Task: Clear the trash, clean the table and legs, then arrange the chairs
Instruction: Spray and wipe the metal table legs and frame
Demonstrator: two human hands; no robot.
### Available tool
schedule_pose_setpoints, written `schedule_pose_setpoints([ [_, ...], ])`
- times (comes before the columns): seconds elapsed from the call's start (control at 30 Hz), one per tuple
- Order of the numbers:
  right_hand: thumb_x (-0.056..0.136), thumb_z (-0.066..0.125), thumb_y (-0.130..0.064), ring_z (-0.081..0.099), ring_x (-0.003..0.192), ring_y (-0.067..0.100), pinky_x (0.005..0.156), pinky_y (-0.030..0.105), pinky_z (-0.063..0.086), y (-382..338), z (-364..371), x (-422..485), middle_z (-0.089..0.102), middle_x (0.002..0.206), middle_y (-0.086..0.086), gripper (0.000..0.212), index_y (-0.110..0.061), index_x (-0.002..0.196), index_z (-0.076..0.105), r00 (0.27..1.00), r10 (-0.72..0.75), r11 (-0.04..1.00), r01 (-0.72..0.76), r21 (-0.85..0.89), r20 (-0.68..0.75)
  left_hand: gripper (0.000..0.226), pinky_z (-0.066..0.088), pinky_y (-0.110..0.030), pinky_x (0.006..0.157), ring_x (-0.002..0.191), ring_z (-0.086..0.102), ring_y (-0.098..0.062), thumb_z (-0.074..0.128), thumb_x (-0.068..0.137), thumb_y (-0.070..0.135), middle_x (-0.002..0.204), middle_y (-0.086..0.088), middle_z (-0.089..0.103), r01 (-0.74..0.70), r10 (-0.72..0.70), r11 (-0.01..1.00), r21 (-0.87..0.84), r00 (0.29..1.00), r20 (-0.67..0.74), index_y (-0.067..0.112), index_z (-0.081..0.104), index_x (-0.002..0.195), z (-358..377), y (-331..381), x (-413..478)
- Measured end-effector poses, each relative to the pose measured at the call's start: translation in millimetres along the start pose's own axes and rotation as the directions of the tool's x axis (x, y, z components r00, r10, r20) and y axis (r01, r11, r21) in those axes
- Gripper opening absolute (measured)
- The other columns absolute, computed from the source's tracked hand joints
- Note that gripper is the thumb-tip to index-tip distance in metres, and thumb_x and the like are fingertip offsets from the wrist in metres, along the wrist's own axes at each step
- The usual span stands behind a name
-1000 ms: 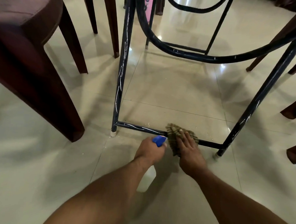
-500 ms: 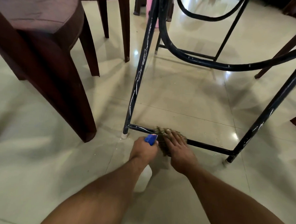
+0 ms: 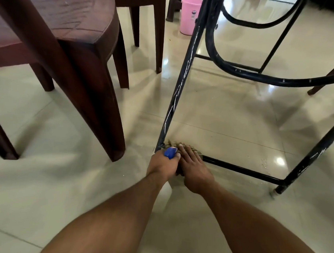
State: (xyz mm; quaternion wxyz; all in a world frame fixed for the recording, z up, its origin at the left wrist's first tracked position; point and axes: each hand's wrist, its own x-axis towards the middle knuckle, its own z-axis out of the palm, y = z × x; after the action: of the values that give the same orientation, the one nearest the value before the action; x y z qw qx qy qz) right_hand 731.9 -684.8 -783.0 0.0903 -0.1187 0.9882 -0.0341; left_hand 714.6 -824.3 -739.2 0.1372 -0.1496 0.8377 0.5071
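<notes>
I look under the table at its black metal frame. A low crossbar runs between the near left leg and the near right leg. My right hand presses a brown checked cloth flat onto the crossbar, close to the foot of the left leg. My left hand grips a spray bottle with a blue nozzle; its white body shows just below my wrist. Both hands touch side by side.
A dark brown plastic chair stands close on the left, its front leg near my left hand. A pink bucket sits on the floor beyond the table. More chair legs show at the right edge. Crumbs lie on the shiny tiles.
My right hand has slid the cloth leftward along the crossbar to the left leg's foot. The left hand with the bottle stayed beside it, and my view has shifted left.
</notes>
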Motion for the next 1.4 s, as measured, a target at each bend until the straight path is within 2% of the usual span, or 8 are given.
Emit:
schedule_pose_setpoints([
  [0.2, 0.095, 0.031, -0.015, -0.015, 0.151, 0.038, 0.123, 0.049, -0.005, -7, 9, -4, -0.008, 0.165, 0.020, 0.065, -0.008, 0.157, 0.012, 0.606, 0.794, 0.597, -0.765, 0.240, -0.043, 0.024, 0.062, -0.042, 0.078, 0.079, 0.070, -0.028, 0.064, 0.081, 0.042, 0.086, -0.007, 0.069, 0.015, -0.017, 0.999, 0.039, 0.999, 0.031, 0.021, 0.057, 0.073, -10, -4, 4],
  [0.4, 0.094, 0.040, -0.018, -0.022, 0.150, 0.032, 0.121, 0.049, -0.014, -48, 16, 31, -0.014, 0.166, 0.012, 0.078, -0.016, 0.159, -0.002, 0.956, 0.280, 0.951, -0.264, 0.160, -0.086, 0.024, 0.062, -0.041, 0.074, 0.071, 0.068, -0.022, 0.064, 0.086, 0.042, 0.077, -0.003, 0.069, 0.034, -0.036, 0.999, -0.028, 0.996, -0.080, 0.020, 0.065, 0.078, -19, -16, 15],
  [0.53, 0.096, 0.041, -0.019, -0.025, 0.149, 0.020, 0.124, 0.046, -0.007, -32, 4, 41, -0.024, 0.162, 0.003, 0.081, -0.019, 0.157, -0.012, 0.999, -0.045, 0.999, 0.045, 0.015, -0.003, 0.024, 0.058, -0.036, 0.075, 0.073, 0.064, -0.020, 0.062, 0.093, 0.041, 0.080, -0.003, 0.066, 0.066, -0.073, 0.997, -0.037, 0.965, -0.252, 0.018, 0.065, 0.088, -29, -21, 19],
  [0.8, 0.092, 0.026, -0.017, -0.010, 0.149, 0.047, 0.119, 0.061, -0.007, -51, 1, 36, -0.006, 0.163, 0.027, 0.069, -0.007, 0.158, 0.008, 0.696, 0.716, 0.676, -0.709, 0.200, 0.047, 0.023, 0.048, -0.031, 0.064, 0.065, 0.056, -0.015, 0.060, 0.096, 0.040, 0.075, -0.001, 0.059, 0.116, -0.138, 0.988, -0.106, 0.961, -0.239, 0.017, 0.062, 0.095, -47, -38, 21],
  [0.97, 0.091, 0.052, -0.018, 0.003, 0.151, 0.040, 0.120, 0.053, -0.007, -106, -2, 78, 0.016, 0.161, 0.022, 0.072, -0.002, 0.153, 0.019, 0.862, 0.506, 0.744, -0.423, 0.517, -0.024, 0.024, 0.055, -0.035, 0.069, 0.070, 0.064, -0.028, 0.065, 0.091, 0.037, 0.075, -0.006, 0.063, 0.124, -0.165, 0.980, -0.156, 0.945, -0.283, 0.021, 0.054, 0.077, -53, -41, 15],
  [1.07, 0.081, 0.054, -0.002, 0.043, 0.127, 0.039, 0.114, 0.044, 0.027, -110, 4, 69, 0.053, 0.129, 0.020, 0.044, 0.000, 0.125, 0.053, 0.749, 0.617, 0.564, -0.207, 0.800, -0.241, 0.027, 0.048, -0.030, 0.064, 0.067, 0.060, -0.022, 0.066, 0.092, 0.035, 0.070, 0.000, 0.057, 0.146, -0.195, 0.972, -0.183, 0.939, -0.285, 0.023, 0.049, 0.075, -58, -41, 12],
  [1.2, 0.080, 0.040, -0.011, 0.048, 0.115, 0.032, 0.105, 0.029, 0.034, -108, -13, 60, 0.048, 0.117, 0.007, 0.042, 0.002, 0.118, 0.054, 0.627, 0.691, 0.407, 0.074, 0.910, -0.360, 0.023, 0.056, -0.034, 0.071, 0.069, 0.061, -0.021, 0.065, 0.093, 0.039, 0.074, -0.003, 0.060, 0.126, -0.178, 0.971, -0.201, 0.948, -0.266, 0.025, 0.051, 0.082, -61, -39, 13],
  [1.4, 0.078, 0.053, 0.000, 0.041, 0.118, 0.027, 0.109, 0.034, 0.029, -104, -35, 57, 0.044, 0.126, 0.015, 0.040, -0.006, 0.118, 0.053, 0.609, 0.300, 0.814, 0.238, 0.530, -0.734, 0.021, 0.062, -0.048, 0.073, 0.072, 0.069, -0.032, 0.066, 0.091, 0.043, 0.075, -0.008, 0.067, 0.082, -0.155, 0.967, -0.240, 0.940, -0.303, 0.026, 0.057, 0.081, -72, -45, 19],
])
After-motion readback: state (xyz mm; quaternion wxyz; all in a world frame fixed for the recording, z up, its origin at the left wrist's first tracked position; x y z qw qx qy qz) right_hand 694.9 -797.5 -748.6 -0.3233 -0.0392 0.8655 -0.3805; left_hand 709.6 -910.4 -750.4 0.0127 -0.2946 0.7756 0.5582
